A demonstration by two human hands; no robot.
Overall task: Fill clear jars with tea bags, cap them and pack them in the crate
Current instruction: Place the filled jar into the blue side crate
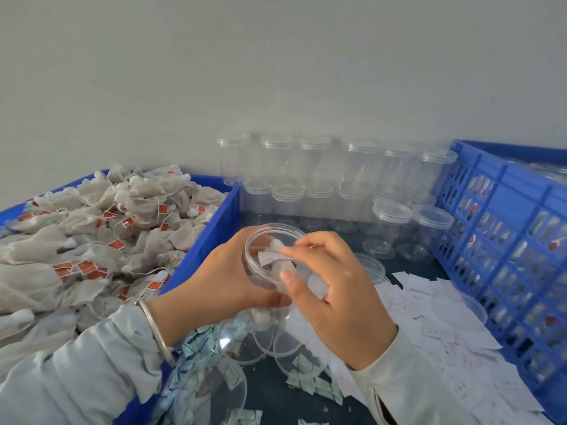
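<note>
Left hand (227, 280) is wrapped around the side of an open clear jar (270, 256), fingers curled about its wall, holding it tilted mouth-up above the near table. Left of that hand, a blue bin (211, 228) is heaped with tea bags (92, 228); its right wall stands just beside the left wrist.

Right hand (334, 289) pinches a small white paper slip (274, 257) between thumb and forefinger, the slip lying across the jar mouth; the remaining fingers are loosely curled. Tea bags are already visible inside the jar.

Step in hand, as judged: filling is at its end, and the slip is being placed on top. The next move calls for releasing the slip inside the rim, then taking a loose lid (214, 391) from the near table and seating it square on the jar.

Rows of empty capped jars (306, 167) stand against the far wall. More white slips (429, 305) litter the table to the right. The blue crate (503, 240) at far right already holds filled jars; its near wall stands higher than the jar in hand and must be cleared when packing. Open room is narrow between bin and crate.
</note>
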